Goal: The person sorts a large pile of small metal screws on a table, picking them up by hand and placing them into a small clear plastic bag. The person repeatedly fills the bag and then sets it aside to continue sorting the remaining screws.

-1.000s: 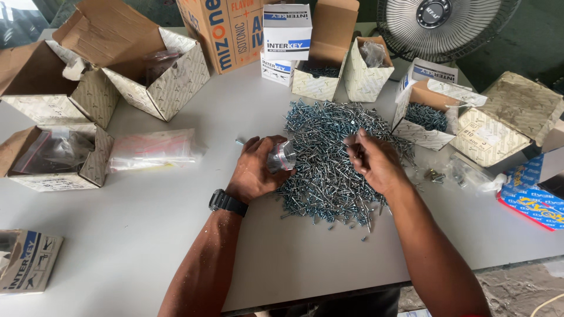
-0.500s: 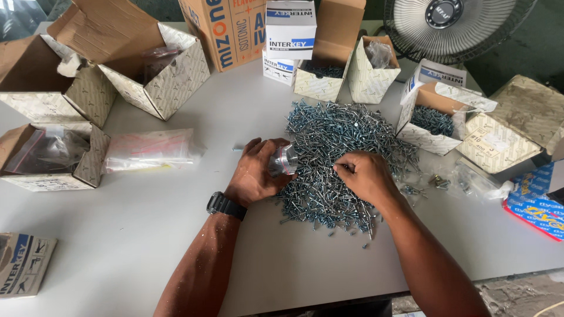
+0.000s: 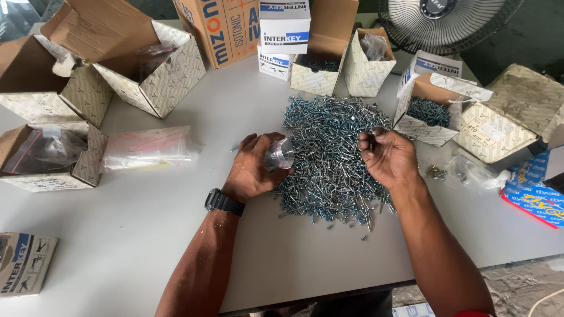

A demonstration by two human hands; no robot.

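Nearest the camera, two bare forearms reach over the pale grey tabletop (image 3: pixel 141 235). The left hand (image 3: pixel 254 167), a black watch (image 3: pixel 224 202) on its wrist, is curled around a small clear plastic bag (image 3: pixel 278 155) with shiny metal pieces inside. The right hand (image 3: pixel 388 155) is held palm-up over the heap, its fingertips pinched on a single dark screw (image 3: pixel 371 141). Both hands are apart from each other, one at each side of the pile of screws (image 3: pixel 329 152), a loose spread of small silvery, thin-shanked screws lying straight on the tabletop between them.

At the near left corner lies a small printed carton (image 3: pixel 23 263), closed. Further left, an open patterned cardboard box (image 3: pixel 50 154) holds crumpled clear plastic bags with dark contents. Beside it lies a flat clear bag (image 3: pixel 150 148) with reddish strips inside. To the right of the pile, a few brassy pieces (image 3: pixel 433 172) and crumpled clear wrap (image 3: pixel 470 173) rest on the tabletop.

Farther off, an open white box (image 3: pixel 432 111) holds more silvery screws. Behind the pile, two tall patterned cartons stand open: one (image 3: pixel 314 73) shows screws inside, the other (image 3: pixel 369 64) holds a grey plastic bag. At the far left, a large open carton (image 3: pixel 147 64) has brown flaps and a dark bag inside. A metal-grilled fan (image 3: pixel 446 20) stands at the far edge.
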